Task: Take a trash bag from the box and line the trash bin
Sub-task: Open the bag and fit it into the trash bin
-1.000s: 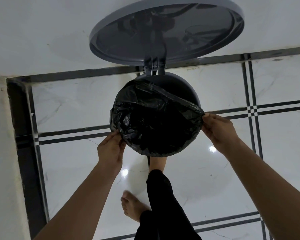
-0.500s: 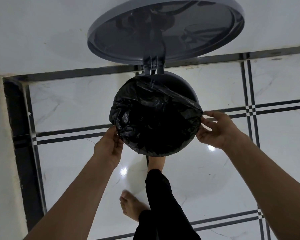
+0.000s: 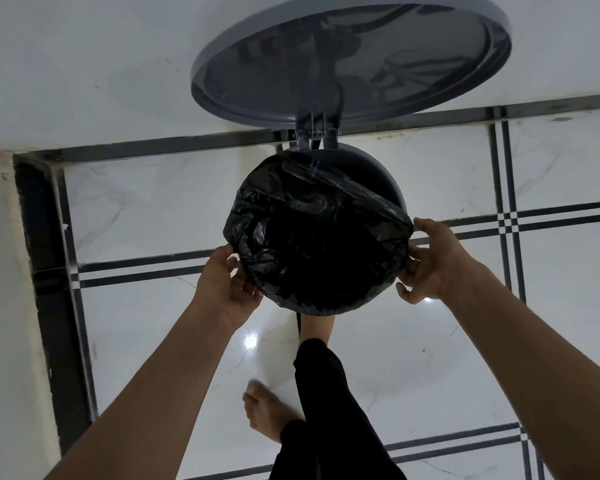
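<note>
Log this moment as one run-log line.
stage: fitting bag | left hand: on trash bag | right hand: on bag edge | far bin rim: uncovered | lid: open

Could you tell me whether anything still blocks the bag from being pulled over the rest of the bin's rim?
Nothing visible does. The lid is up, and the far right rim of the bin is bare beyond the trash bag.

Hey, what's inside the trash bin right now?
A black trash bag sits in the trash bin, folded over the near rim, with the far-right rim bare. Its inside is too dark to show any contents, and the bag hides the bin's bottom.
</note>
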